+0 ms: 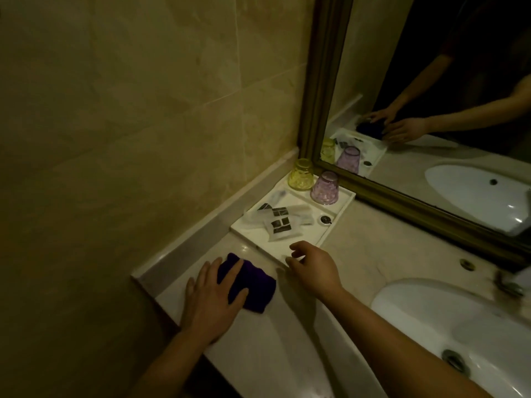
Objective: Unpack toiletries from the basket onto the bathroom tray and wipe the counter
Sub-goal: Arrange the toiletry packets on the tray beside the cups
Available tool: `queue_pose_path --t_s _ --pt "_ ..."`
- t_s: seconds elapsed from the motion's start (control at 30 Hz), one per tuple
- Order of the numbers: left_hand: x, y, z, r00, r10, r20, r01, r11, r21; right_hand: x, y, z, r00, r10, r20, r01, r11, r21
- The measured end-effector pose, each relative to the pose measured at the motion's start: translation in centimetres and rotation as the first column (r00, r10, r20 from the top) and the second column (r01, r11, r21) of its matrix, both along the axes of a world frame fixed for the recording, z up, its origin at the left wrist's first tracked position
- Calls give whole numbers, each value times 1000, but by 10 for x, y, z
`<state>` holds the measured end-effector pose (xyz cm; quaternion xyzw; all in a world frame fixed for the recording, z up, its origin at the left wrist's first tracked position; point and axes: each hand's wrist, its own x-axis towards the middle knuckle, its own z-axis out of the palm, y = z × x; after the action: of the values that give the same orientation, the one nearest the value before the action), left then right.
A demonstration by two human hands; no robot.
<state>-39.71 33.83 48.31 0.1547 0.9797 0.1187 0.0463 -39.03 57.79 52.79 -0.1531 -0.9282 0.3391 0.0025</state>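
1. Counter (287, 334): wiping looks to be the step in hand; next, likely sweep toward the front edge.
2. Tray (339, 216) at the back corner holds packets (283, 225).
3. Left hand (212, 297), flat, presses the cloth (253, 282).
4. Right hand (313, 268), loosely open and empty, touches the tray's near edge.

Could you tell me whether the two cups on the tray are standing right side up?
No, the yellow cup and the pink cup both stand upside down at the tray's far end.

I see a white sink (448, 320) right of the fingers, a framed mirror (431, 110) beyond them, tiled wall (129, 110) left.
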Motion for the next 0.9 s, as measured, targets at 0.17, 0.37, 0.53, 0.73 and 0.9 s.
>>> queue_pose_path --t_s 0.17,0.37,0.53,0.73,0.9 --pt "-11 -4 -21 999 -44 -15 43 998 -45 -45 7 -2 980 -200 -10 200 978 51" --pt "-18 -3 -24 998 -58 -36 57 998 -36 -98 20 1 962 -245 121 228 964 138" --pt "-21 -4 -25 997 -64 -38 63 997 -46 -103 27 -9 974 -194 120 192 981 31" --pt "-20 -4 -26 997 -63 -54 61 997 -44 -88 56 2 981 -187 55 193 972 -132" --pt "-18 -3 -23 997 -61 -53 60 998 -20 -82 60 6 965 78 249 -136 964 227"
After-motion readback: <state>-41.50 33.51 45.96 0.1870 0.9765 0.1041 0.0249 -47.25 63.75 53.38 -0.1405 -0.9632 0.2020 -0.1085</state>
